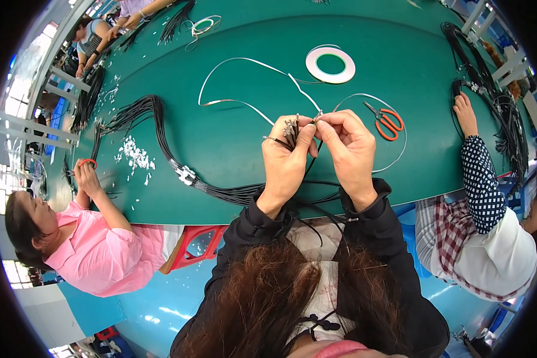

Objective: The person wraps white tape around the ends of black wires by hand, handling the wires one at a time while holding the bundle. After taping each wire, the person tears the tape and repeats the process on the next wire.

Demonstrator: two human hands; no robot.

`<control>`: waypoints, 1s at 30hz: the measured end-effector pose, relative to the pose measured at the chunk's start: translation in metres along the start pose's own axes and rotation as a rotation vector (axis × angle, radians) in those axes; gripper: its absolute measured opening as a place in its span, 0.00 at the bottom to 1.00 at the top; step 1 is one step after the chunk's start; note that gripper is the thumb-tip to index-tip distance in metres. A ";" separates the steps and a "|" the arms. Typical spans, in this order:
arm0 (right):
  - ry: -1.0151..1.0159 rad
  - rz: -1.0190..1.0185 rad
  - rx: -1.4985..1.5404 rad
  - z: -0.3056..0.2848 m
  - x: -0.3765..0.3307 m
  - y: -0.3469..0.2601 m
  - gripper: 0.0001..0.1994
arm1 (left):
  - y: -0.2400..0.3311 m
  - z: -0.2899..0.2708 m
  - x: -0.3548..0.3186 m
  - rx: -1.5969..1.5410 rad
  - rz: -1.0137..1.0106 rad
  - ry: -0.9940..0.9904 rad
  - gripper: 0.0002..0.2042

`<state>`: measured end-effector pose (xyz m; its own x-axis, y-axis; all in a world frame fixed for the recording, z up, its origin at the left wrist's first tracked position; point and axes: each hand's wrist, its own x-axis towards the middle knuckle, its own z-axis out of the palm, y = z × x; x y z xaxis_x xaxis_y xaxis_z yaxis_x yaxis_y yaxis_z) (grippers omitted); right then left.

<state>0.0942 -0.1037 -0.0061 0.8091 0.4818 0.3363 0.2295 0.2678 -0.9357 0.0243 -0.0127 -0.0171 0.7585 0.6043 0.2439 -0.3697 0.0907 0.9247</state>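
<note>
My left hand (pixel 285 164) is closed around several black cable ends (pixel 292 129) with bare metallic tips sticking up between thumb and fingers. Against it, my right hand (pixel 349 149) pinches at one cable end, where a thin white strip (pixel 302 90) meets the fingertips; the exact contact is too small to make out. From my hands, the black cable bundle (pixel 232 193) runs left across the green table, with white tags (pixel 185 174) partway along. Ahead lies a flat white tape roll (pixel 349 65). Orange-handled snips (pixel 380 114) rest right of my right hand.
A pile of white scraps (pixel 135 154) lies on the green table (pixel 250 125) at left. A co-worker in pink (pixel 95 250) works there; another person's patterned sleeve (pixel 482 179) reaches in at right near black cables (pixel 504 125). A red stool (pixel 191 247) stands below the table's edge.
</note>
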 end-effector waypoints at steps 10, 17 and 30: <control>-0.099 0.092 0.093 -0.001 0.004 -0.002 0.03 | 0.005 -0.008 0.004 -0.075 -0.111 -0.023 0.03; -0.113 0.060 0.064 -0.001 0.008 -0.001 0.04 | 0.000 -0.013 0.006 -0.088 -0.135 -0.066 0.05; -0.150 0.037 0.057 -0.006 0.009 -0.001 0.05 | 0.000 -0.015 0.006 -0.119 -0.161 -0.116 0.06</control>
<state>0.1041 -0.1045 -0.0024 0.7257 0.6103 0.3177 0.1665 0.2922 -0.9418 0.0209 0.0030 -0.0195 0.8668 0.4803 0.1342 -0.2944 0.2756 0.9151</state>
